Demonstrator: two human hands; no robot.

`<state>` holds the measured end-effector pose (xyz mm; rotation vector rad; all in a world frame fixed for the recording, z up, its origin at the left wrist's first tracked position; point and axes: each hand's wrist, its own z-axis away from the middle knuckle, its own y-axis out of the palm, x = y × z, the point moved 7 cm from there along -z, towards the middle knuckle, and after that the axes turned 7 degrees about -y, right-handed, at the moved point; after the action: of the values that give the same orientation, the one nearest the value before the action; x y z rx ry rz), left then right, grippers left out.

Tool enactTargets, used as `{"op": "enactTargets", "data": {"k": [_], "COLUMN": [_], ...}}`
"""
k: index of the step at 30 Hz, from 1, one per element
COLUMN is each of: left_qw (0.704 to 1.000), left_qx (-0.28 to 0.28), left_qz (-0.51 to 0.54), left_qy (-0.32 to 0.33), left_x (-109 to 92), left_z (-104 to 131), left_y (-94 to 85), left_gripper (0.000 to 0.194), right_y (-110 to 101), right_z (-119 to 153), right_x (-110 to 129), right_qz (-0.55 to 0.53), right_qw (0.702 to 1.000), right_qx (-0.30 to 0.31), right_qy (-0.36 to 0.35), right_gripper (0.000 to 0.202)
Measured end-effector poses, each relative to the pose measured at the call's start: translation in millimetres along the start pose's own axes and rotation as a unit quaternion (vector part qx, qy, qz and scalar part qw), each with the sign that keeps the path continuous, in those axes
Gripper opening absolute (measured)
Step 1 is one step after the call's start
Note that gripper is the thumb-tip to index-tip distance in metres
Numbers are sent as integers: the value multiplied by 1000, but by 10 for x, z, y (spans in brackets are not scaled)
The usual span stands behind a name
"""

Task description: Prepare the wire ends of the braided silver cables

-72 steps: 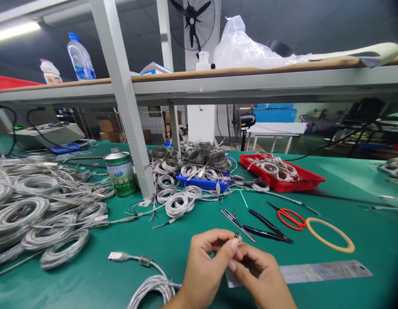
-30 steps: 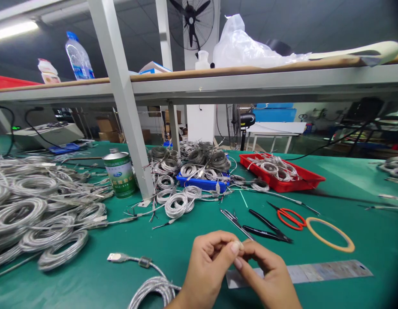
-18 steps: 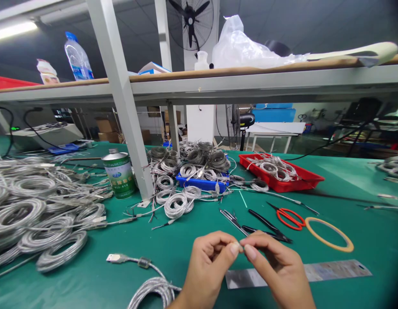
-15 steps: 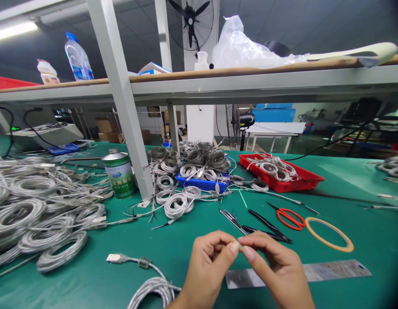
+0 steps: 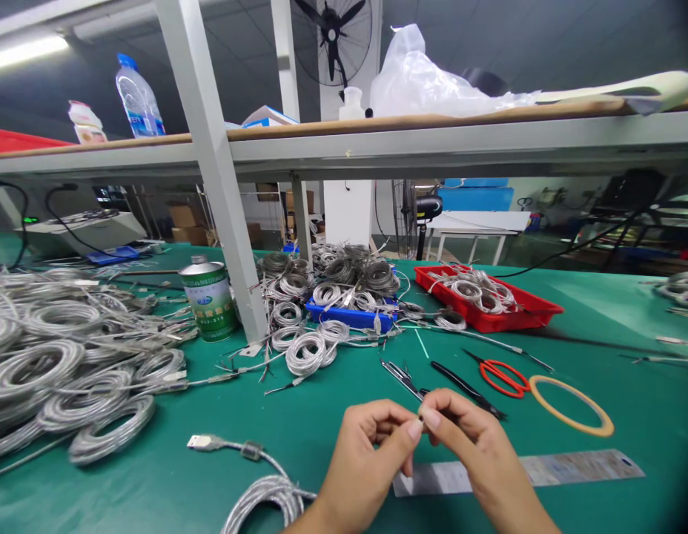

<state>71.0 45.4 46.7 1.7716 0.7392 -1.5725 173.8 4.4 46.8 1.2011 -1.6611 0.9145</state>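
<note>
My left hand [image 5: 371, 460] and my right hand [image 5: 477, 445] meet fingertip to fingertip above the green table. Thumb and forefinger of each are pinched together; whatever lies between them is too small to make out. Under the hands lies a steel ruler [image 5: 571, 468]. A coiled clear cable [image 5: 266, 500] with a USB plug [image 5: 204, 443] rests left of my left wrist. Beyond the hands are black-handled pliers [image 5: 466, 387], partly hidden tweezers [image 5: 400, 377], red-handled scissors [image 5: 504, 378] and a yellow tape ring [image 5: 571, 406].
Many coiled cables [image 5: 60, 371] cover the left side. A green can [image 5: 209, 300] stands by the grey shelf post [image 5: 219, 185]. Farther back, a blue tray [image 5: 352, 317] and a red tray [image 5: 491, 320] hold more cables. A shelf [image 5: 433, 144] crosses overhead.
My right hand has turned and risen slightly, its fingers now more curled. The pinched fingertips have shifted a little to the right. The camera view has moved slightly.
</note>
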Motion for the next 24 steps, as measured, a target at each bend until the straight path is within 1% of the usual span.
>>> {"op": "enactTargets", "data": {"k": [2,5,9,14,17,20,22,24], "left_qw": [1000,999,999,999,999,999,999,999], "left_qx": [-17,-33,-31,-26,-21,-23,-26,-26], "left_qz": [3,8,14,32,38,36,30,20], "left_qy": [-4,-9,-6,-5,-3,-2,-3,-17], "left_x": [10,21,21,20,18,15,14,36], "left_z": [-1,2,5,3,6,10,5,-13], "left_y": [-20,-40,-34,-38,-40,-40,-39,-39], "left_gripper": [24,23,22,21,21,21,22,23], "right_y": [-59,-235,-515,-935,-1248,-1530,-1639,-1640], "right_z": [-9,-38,-96,-140,-120,-85,-69,-65], "right_x": [-42,-113,-205,-420,-558,-650,-678,-681], "right_qz": [-5,8,78,160,230,303,336,346], "right_qw": [1000,995,982,958,936,909,897,896], "right_qx": [-27,-96,-171,-236,-267,-284,-285,-275], "right_qy": [13,15,0,1,11,31,40,40], "right_gripper": [23,22,26,35,33,28,26,27]}}
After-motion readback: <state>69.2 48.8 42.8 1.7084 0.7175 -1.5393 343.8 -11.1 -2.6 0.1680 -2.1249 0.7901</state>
